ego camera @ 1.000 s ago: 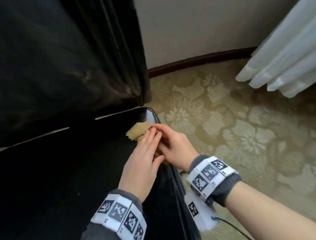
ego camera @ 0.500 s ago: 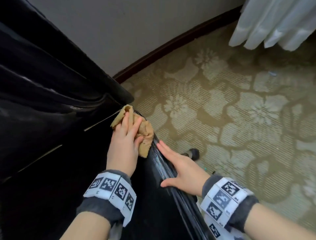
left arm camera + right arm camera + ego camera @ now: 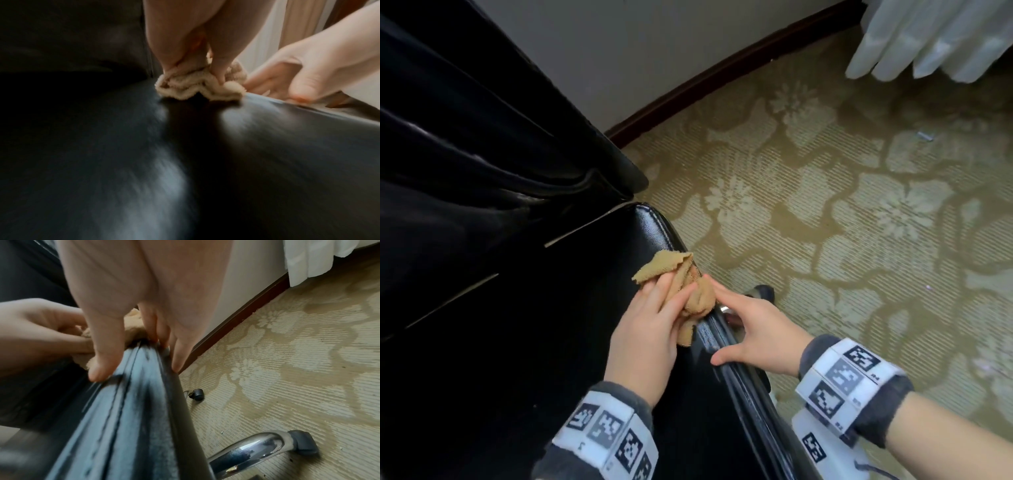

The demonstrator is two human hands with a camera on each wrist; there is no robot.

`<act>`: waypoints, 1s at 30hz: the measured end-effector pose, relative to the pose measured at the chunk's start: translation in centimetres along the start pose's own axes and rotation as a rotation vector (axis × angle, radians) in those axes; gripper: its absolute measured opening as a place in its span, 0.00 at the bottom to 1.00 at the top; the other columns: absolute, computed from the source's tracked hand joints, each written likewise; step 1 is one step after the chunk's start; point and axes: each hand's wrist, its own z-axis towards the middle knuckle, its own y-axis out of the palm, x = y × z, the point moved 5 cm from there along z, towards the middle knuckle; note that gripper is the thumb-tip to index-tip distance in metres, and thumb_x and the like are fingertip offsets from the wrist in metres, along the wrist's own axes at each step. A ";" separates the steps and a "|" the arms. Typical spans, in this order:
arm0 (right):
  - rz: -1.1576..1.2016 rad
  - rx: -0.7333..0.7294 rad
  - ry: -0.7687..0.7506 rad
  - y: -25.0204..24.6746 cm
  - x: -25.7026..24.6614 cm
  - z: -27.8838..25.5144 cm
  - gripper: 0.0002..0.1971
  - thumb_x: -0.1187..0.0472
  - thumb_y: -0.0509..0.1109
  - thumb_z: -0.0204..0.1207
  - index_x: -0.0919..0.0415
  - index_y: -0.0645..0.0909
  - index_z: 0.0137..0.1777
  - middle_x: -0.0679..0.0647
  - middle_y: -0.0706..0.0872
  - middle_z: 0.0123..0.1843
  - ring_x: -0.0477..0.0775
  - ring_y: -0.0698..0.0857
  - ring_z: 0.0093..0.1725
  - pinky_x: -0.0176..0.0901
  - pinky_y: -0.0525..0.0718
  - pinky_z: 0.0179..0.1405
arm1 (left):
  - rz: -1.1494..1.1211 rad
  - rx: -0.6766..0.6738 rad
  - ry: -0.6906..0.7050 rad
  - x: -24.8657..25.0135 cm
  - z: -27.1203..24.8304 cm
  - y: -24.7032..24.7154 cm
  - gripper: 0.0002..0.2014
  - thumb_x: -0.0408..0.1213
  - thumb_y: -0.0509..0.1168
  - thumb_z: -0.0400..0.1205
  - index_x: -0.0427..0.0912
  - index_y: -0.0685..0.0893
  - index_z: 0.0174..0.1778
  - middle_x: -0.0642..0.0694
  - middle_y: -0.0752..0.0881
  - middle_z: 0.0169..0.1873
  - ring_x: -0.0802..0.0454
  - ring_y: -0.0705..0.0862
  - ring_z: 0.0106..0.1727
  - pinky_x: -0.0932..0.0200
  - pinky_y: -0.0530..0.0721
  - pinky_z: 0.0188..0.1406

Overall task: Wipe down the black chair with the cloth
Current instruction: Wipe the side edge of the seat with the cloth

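The black leather chair seat [image 3: 524, 342] fills the lower left, and its backrest [image 3: 465, 137] rises at upper left. A crumpled tan cloth [image 3: 688, 291] lies on the seat's right edge, a little in front of the rear corner. My left hand [image 3: 654, 325] bunches the cloth in its fingers and presses it onto the leather. The left wrist view shows the cloth [image 3: 197, 91] pinched under my left hand [image 3: 195, 48]. My right hand [image 3: 750, 325] rests on the seat edge [image 3: 133, 402], thumb on top and straight fingers down the side, its index tip touching the cloth.
Patterned beige carpet [image 3: 859, 240] spreads to the right. A chrome base leg [image 3: 246, 449] with grey castors [image 3: 304, 443] sticks out under the seat. A wall with a dark skirting board [image 3: 722, 72] runs behind, and a white curtain [image 3: 935, 37] hangs at upper right.
My left hand has dragged the cloth from the seat's rear corner back along the right edge towards me. It now meets my right hand, which stayed on the edge.
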 end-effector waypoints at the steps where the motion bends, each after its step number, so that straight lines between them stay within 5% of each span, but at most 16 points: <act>1: 0.026 -0.019 0.020 -0.1 0.2 -0.2 0.53 0.58 0.81 0.62 0.44 0.49 0.81 0.31 0.53 0.80 0.36 0.60 0.78 0.39 0.65 0.79 | -0.020 0.014 0.008 -0.3 0.6 -0.8 0.20 0.38 0.57 0.75 0.45 0.82 0.62 0.43 0.80 0.67 0.45 0.79 0.67 0.54 0.81 0.63; 3: 0.077 -0.068 0.054 -0.2 0.4 -0.5 0.52 0.59 0.81 0.63 0.41 0.50 0.80 0.26 0.53 0.77 0.41 0.66 0.77 0.41 0.72 0.76 | -0.057 0.081 -0.036 -1.6 2.6 -2.8 0.20 0.30 0.57 0.75 0.40 0.83 0.61 0.40 0.77 0.70 0.53 0.73 0.71 0.74 0.64 0.71; 5: 0.109 -0.103 0.073 -0.5 0.3 -0.6 0.51 0.58 0.81 0.62 0.38 0.52 0.79 0.24 0.53 0.76 0.45 0.70 0.75 0.44 0.77 0.72 | -0.062 0.120 -0.126 -2.5 4.6 -4.1 0.21 0.20 0.61 0.76 0.40 0.82 0.64 0.40 0.72 0.73 0.52 0.67 0.75 0.81 0.53 0.70; 7: 0.128 -0.114 0.067 -0.8 0.2 -0.6 0.49 0.60 0.81 0.63 0.39 0.55 0.79 0.28 0.55 0.78 0.46 0.70 0.75 0.43 0.76 0.72 | -0.017 0.072 -0.127 -2.1 5.1 -3.3 0.22 0.20 0.62 0.76 0.40 0.82 0.64 0.40 0.75 0.72 0.47 0.70 0.74 0.68 0.61 0.72; 9: 0.167 -0.119 0.062 -1.2 0.1 -0.6 0.45 0.66 0.79 0.66 0.43 0.59 0.78 0.33 0.59 0.79 0.43 0.68 0.76 0.40 0.74 0.74 | 0.037 0.022 -0.040 -0.9 4.0 -1.6 0.21 0.21 0.62 0.74 0.40 0.83 0.62 0.39 0.84 0.58 0.42 0.81 0.62 0.58 0.76 0.64; 11: 0.200 -0.126 0.079 -1.6 0.1 -0.5 0.40 0.72 0.74 0.69 0.48 0.63 0.77 0.38 0.64 0.79 0.42 0.67 0.77 0.40 0.72 0.75 | 0.045 -0.022 0.000 -0.4 2.9 -0.5 0.20 0.23 0.64 0.71 0.42 0.85 0.58 0.41 0.85 0.46 0.44 0.81 0.52 0.59 0.75 0.53; 14: 0.210 -0.138 0.114 -2.0 0.0 -0.7 0.35 0.79 0.66 0.73 0.55 0.64 0.77 0.44 0.68 0.78 0.43 0.70 0.75 0.37 0.70 0.74 | 0.063 -0.066 0.043 0.4 1.8 -0.3 0.19 0.26 0.63 0.70 0.43 0.86 0.55 0.44 0.85 0.42 0.46 0.81 0.49 0.61 0.71 0.50; 16: 0.184 -0.139 0.128 -2.1 0.1 -0.7 0.33 0.80 0.63 0.74 0.57 0.65 0.77 0.47 0.71 0.77 0.44 0.72 0.74 0.36 0.70 0.73 | 0.071 -0.135 0.075 1.4 0.7 -0.3 0.19 0.28 0.61 0.70 0.45 0.87 0.54 0.46 0.86 0.43 0.44 0.84 0.47 0.62 0.75 0.47; 19: 0.187 -0.081 0.146 -2.1 0.7 -1.2 0.31 0.80 0.62 0.75 0.57 0.67 0.76 0.52 0.75 0.74 0.44 0.75 0.71 0.41 0.72 0.74 | -0.009 -0.228 0.056 2.3 -0.4 -0.8 0.21 0.25 0.63 0.71 0.50 0.86 0.56 0.47 0.87 0.49 0.44 0.86 0.50 0.50 0.86 0.46; 24: 0.321 0.177 0.102 -2.7 0.6 -1.8 0.30 0.76 0.63 0.76 0.57 0.66 0.76 0.53 0.76 0.74 0.46 0.77 0.70 0.41 0.73 0.73 | -0.043 -0.032 -0.022 1.9 3.6 -1.5 0.23 0.23 0.63 0.75 0.48 0.81 0.64 0.47 0.80 0.67 0.43 0.81 0.63 0.49 0.81 0.61; 27: 0.358 0.280 0.087 -3.1 0.7 -2.0 0.28 0.77 0.62 0.77 0.59 0.68 0.75 0.56 0.77 0.73 0.47 0.78 0.69 0.44 0.73 0.74 | -0.114 -0.073 0.091 3.8 2.6 0.8 0.14 0.28 0.61 0.73 0.30 0.84 0.52 0.38 0.84 0.48 0.51 0.79 0.48 0.63 0.78 0.48; 30: 0.325 0.305 0.087 -3.3 0.8 -2.4 0.27 0.78 0.61 0.76 0.60 0.69 0.75 0.58 0.77 0.72 0.47 0.78 0.69 0.43 0.72 0.74 | -0.070 -0.129 0.139 6.0 -0.6 2.1 0.16 0.34 0.53 0.71 0.36 0.87 0.34 0.42 0.86 0.34 0.56 0.71 0.44 0.72 0.68 0.51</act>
